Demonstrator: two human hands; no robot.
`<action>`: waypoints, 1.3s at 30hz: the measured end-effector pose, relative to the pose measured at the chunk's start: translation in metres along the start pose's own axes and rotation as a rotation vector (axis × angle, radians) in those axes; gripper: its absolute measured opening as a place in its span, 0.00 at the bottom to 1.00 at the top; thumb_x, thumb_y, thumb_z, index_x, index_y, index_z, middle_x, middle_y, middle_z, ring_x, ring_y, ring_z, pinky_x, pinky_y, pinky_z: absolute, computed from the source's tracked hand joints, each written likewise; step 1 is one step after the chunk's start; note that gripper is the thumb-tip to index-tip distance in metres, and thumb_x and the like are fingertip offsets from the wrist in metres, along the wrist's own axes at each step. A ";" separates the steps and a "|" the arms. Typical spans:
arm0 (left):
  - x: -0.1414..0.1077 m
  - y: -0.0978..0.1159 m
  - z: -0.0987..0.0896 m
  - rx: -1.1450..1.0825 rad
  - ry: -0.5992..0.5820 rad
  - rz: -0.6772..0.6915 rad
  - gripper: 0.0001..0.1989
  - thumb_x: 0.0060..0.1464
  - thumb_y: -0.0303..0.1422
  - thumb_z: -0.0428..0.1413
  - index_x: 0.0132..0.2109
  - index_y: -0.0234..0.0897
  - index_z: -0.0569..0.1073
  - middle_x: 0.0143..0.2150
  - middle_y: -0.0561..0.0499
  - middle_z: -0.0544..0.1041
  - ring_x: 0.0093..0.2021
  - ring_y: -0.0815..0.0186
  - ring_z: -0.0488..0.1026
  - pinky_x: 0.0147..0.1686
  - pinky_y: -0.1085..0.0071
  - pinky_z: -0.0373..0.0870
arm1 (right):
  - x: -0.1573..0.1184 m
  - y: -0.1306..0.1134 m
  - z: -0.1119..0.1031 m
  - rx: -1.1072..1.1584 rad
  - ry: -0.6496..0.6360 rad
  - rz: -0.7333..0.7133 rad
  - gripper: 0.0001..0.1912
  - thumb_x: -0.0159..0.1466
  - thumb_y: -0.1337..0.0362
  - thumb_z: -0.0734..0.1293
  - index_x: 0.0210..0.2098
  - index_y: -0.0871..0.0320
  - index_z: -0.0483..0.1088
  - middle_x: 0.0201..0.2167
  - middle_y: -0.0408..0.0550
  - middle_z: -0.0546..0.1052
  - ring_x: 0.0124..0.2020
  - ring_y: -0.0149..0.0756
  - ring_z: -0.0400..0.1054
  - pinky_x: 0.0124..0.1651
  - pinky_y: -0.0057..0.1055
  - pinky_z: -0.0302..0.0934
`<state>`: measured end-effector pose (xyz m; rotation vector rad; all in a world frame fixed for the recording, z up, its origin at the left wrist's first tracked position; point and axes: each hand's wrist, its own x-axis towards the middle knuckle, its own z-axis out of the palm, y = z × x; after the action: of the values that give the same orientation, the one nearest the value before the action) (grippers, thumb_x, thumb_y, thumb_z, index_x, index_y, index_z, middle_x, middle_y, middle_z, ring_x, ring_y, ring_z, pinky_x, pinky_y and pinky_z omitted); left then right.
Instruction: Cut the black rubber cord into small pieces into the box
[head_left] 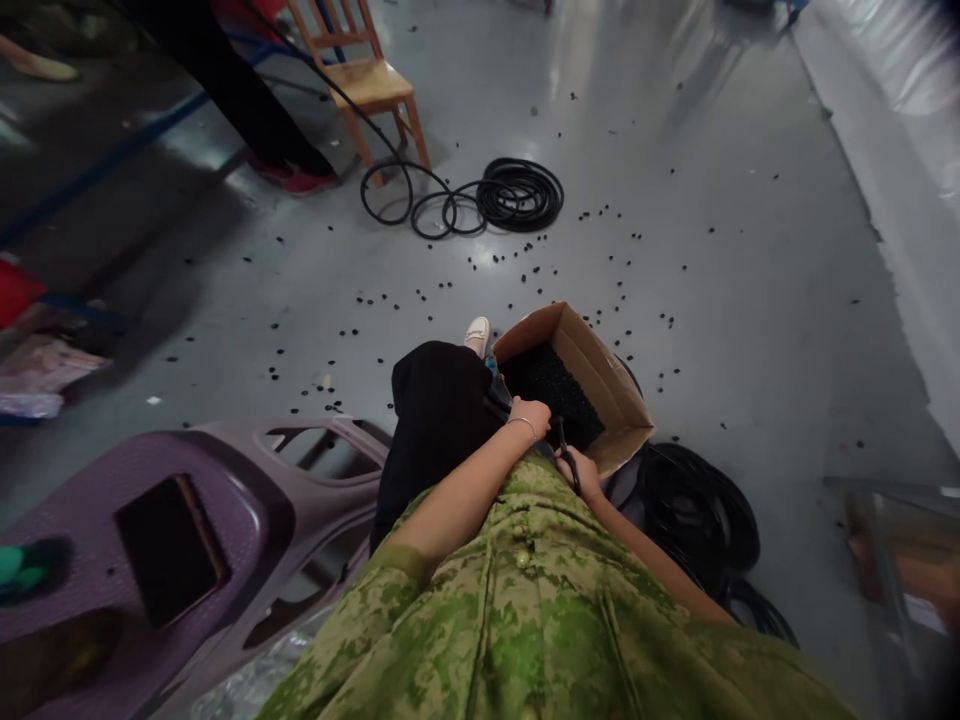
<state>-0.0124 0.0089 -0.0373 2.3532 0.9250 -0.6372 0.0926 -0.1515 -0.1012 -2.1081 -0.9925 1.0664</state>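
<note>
My left hand is closed, its fingers curled at the near side of an open cardboard box. What those fingers hold is hidden. Just to the right, my right hand grips a thin black hose-like piece that rises upright between the two hands, its upper end a little wider. Inside the box lies a heap of small black pieces, too small to name. The box stands tilted in front of my lap, against my dark trousers.
A coil of black hose lies ahead, another black coil at my right. Small black pieces dot the floor. At my left stands a purple plastic stool bearing a dark phone-like slab. Beyond are a wooden chair and a person's leg.
</note>
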 end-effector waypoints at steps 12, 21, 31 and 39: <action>0.000 0.000 0.003 -0.075 -0.001 0.062 0.10 0.59 0.29 0.56 0.45 0.38 0.80 0.47 0.41 0.81 0.51 0.50 0.76 0.56 0.51 0.60 | -0.004 0.004 -0.012 0.277 -0.168 0.169 0.24 0.52 0.48 0.66 0.42 0.57 0.75 0.21 0.42 0.75 0.25 0.38 0.69 0.29 0.31 0.59; -0.006 0.005 -0.001 -0.032 -0.014 0.064 0.12 0.63 0.37 0.53 0.47 0.39 0.79 0.51 0.42 0.81 0.53 0.54 0.75 0.54 0.57 0.63 | -0.002 -0.006 -0.014 0.339 -0.197 0.280 0.26 0.52 0.45 0.67 0.41 0.57 0.74 0.23 0.44 0.77 0.25 0.37 0.69 0.29 0.31 0.60; -0.007 0.007 -0.002 -0.013 0.014 0.060 0.13 0.64 0.38 0.53 0.47 0.37 0.79 0.50 0.40 0.81 0.52 0.55 0.76 0.52 0.61 0.66 | -0.003 -0.007 -0.010 0.360 -0.180 0.305 0.27 0.50 0.43 0.69 0.41 0.56 0.74 0.25 0.46 0.77 0.27 0.40 0.70 0.31 0.32 0.60; -0.005 0.006 0.001 -0.004 0.023 0.072 0.14 0.64 0.38 0.52 0.48 0.38 0.79 0.50 0.41 0.81 0.52 0.56 0.77 0.51 0.63 0.67 | -0.003 0.005 -0.010 0.464 -0.169 0.310 0.29 0.51 0.43 0.71 0.44 0.57 0.75 0.25 0.44 0.78 0.26 0.37 0.70 0.33 0.31 0.62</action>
<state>-0.0111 0.0020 -0.0334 2.3837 0.8464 -0.5804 0.1018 -0.1582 -0.0986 -1.8366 -0.4319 1.4841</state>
